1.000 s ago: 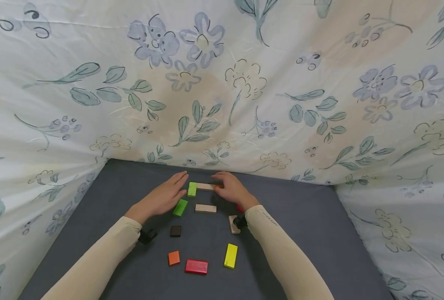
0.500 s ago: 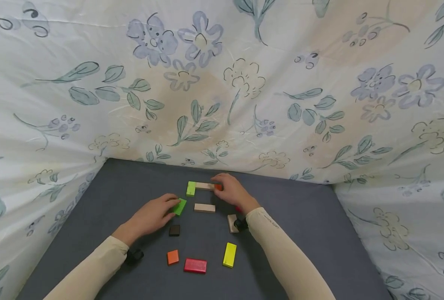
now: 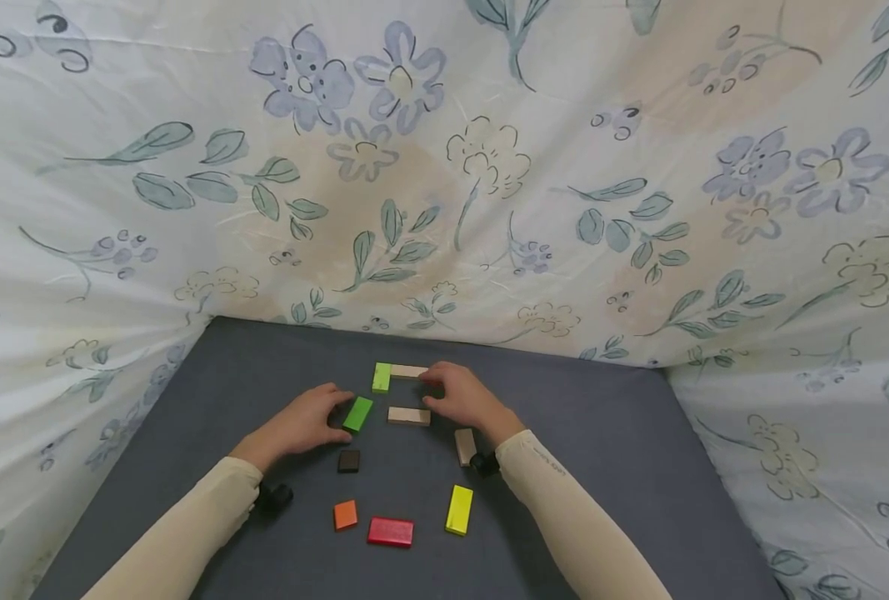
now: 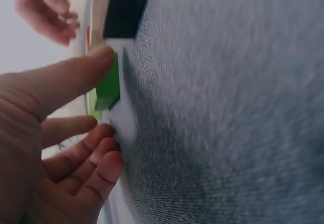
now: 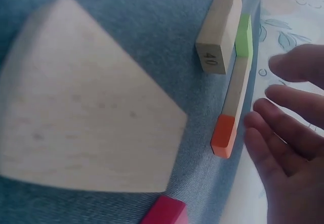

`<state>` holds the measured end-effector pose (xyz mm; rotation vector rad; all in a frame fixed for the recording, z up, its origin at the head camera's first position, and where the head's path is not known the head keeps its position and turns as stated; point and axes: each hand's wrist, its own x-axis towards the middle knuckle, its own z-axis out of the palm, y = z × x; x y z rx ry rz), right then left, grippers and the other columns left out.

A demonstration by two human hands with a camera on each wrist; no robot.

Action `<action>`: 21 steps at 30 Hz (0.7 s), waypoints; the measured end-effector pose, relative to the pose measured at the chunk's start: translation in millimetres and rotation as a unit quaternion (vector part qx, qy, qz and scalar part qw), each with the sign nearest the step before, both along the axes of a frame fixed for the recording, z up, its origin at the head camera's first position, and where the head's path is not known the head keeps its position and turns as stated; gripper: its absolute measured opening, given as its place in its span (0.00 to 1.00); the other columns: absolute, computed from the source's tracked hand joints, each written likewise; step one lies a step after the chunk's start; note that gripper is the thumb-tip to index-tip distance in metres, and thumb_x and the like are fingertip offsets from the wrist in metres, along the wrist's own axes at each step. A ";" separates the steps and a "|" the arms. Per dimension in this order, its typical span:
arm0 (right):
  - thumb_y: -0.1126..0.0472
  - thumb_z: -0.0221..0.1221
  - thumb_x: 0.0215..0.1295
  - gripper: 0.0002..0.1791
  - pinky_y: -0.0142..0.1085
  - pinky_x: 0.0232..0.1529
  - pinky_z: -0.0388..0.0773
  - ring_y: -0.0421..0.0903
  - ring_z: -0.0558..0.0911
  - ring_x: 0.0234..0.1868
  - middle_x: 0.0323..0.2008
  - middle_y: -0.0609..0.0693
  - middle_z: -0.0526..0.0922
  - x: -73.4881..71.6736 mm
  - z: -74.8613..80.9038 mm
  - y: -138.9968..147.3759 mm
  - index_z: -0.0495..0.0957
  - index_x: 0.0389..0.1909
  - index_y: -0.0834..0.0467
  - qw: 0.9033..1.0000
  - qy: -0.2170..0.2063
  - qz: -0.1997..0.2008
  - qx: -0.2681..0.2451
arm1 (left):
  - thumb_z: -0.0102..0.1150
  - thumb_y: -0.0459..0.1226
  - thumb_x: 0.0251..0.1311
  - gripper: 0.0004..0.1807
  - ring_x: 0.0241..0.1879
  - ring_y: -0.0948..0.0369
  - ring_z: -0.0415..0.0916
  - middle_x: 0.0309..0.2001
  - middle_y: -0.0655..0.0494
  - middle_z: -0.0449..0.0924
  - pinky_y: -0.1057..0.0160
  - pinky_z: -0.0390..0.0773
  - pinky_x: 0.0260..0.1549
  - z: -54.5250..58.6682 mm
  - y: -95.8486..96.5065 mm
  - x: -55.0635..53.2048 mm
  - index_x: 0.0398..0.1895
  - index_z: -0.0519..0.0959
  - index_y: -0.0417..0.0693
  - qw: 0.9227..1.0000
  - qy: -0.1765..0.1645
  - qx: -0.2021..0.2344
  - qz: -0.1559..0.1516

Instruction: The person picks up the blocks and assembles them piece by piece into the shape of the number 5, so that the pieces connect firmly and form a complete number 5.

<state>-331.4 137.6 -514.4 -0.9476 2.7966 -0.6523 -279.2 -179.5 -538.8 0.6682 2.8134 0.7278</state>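
Note:
My left hand (image 3: 297, 423) curves loosely beside a green block (image 3: 357, 414), thumb and fingers apart around its near side. In the left wrist view the thumb covers part of that green block (image 4: 108, 88); whether it touches cannot be told. My right hand (image 3: 465, 396) hovers with relaxed fingers by the right end of a row at the back. That row joins a light green block (image 3: 381, 377), a long wooden block (image 3: 407, 372) and an orange block (image 5: 223, 135), which the hand hides in the head view. Another wooden block (image 3: 409, 416) lies just in front.
Nearer on the dark cloth (image 3: 609, 467) lie a dark brown block (image 3: 349, 461), an orange square block (image 3: 345, 515), a red block (image 3: 391, 532), a yellow block (image 3: 459, 510) and a wooden block (image 3: 464, 446) by my right wrist. Another red block (image 5: 164, 212) shows in the right wrist view. Floral fabric (image 3: 444, 208) surrounds the surface.
My left hand has come back from beside the light green block to the darker green one, its fingers now parted around it. My right hand has shifted slightly nearer, off the orange block.

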 end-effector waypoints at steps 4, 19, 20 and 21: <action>0.57 0.71 0.73 0.24 0.48 0.60 0.82 0.50 0.85 0.56 0.61 0.54 0.86 4.8 -2.0 -0.7 0.84 0.67 0.60 1.000 -0.022 0.010 0.017 | 0.85 0.44 0.58 0.41 0.47 0.58 0.79 0.49 0.53 0.79 0.48 0.82 0.51 -4.0 -4.1 -9.1 0.71 0.78 0.35 1.000 -0.014 0.010 -0.014; 0.60 0.76 0.69 0.19 0.35 0.41 0.81 0.37 0.80 0.36 0.40 0.44 0.87 11.1 -15.7 1.1 0.89 0.58 0.57 0.999 -0.035 0.023 0.009 | 0.84 0.46 0.59 0.37 0.45 0.61 0.76 0.48 0.57 0.78 0.50 0.80 0.49 -6.5 0.2 -17.2 0.68 0.81 0.40 0.999 0.001 0.021 -0.032; 0.61 0.75 0.69 0.18 0.35 0.41 0.82 0.37 0.80 0.36 0.40 0.44 0.86 11.3 -15.6 1.0 0.89 0.58 0.57 0.999 -0.035 0.024 0.006 | 0.84 0.46 0.59 0.36 0.45 0.60 0.76 0.48 0.57 0.78 0.50 0.80 0.49 -6.7 0.5 -17.4 0.68 0.81 0.40 0.999 0.002 0.022 -0.032; 0.61 0.75 0.69 0.18 0.35 0.41 0.81 0.37 0.80 0.36 0.40 0.44 0.86 11.6 -15.5 0.9 0.89 0.58 0.57 0.999 -0.035 0.025 0.004 | 0.84 0.45 0.59 0.36 0.45 0.60 0.76 0.48 0.57 0.78 0.50 0.80 0.50 -6.5 1.2 -17.5 0.67 0.82 0.40 0.999 0.000 0.023 -0.030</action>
